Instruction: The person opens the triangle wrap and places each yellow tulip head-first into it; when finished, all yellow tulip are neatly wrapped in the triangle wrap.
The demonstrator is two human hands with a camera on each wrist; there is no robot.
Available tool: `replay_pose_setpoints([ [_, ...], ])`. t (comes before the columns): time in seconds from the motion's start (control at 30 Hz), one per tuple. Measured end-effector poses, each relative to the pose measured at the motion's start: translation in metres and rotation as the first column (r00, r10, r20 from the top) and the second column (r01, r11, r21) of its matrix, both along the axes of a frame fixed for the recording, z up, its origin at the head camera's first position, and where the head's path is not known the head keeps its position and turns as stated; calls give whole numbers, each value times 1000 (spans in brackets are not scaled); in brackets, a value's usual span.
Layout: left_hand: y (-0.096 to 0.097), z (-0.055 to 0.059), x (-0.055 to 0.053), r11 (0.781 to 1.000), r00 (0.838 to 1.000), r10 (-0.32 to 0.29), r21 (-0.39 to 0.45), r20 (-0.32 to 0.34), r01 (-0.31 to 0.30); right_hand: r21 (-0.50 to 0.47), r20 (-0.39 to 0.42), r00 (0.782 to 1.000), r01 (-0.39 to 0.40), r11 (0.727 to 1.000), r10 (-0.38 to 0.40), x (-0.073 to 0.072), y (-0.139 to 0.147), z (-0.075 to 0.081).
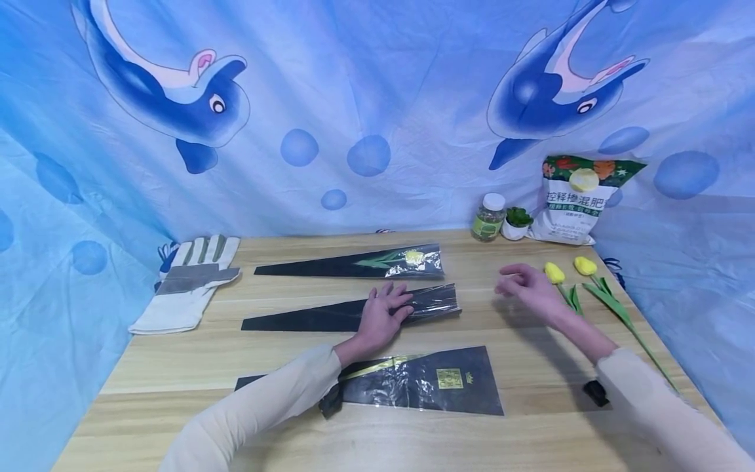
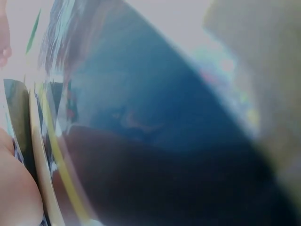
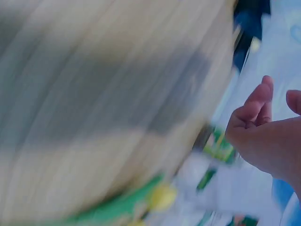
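- Head view: the left hand (image 1: 380, 318) rests on the middle wrapper (image 1: 318, 316), grip released, fingers spread. The wrapper's long axis runs left to right, wide end toward the right hand (image 1: 533, 294), which hovers right of the wrapper, between it and two yellow tulips (image 1: 554, 273) on the counter (image 1: 177, 367); it is the nearer hand to them.
- Left wrist view: dark film (image 2: 155, 117), too blurred to say which wrapper.
- Right wrist view: grip seemingly released, fingers loosely bent, nothing held.
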State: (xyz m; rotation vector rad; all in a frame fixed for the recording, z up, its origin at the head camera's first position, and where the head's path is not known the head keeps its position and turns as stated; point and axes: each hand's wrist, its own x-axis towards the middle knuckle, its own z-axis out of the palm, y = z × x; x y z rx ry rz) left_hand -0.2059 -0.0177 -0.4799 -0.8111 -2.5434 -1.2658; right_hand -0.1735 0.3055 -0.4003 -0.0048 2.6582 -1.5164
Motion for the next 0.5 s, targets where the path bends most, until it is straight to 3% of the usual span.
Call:
replay_pose_setpoints([
  [0.2, -3, 2, 2, 1000, 1000, 10, 19, 15, -11, 119, -3, 999, 49, 992, -49, 15, 60, 7],
  [0.5, -2, 2, -1, 1000, 1000, 15, -2, 15, -15, 214, 205, 975, 37, 976, -82, 39, 120, 4],
])
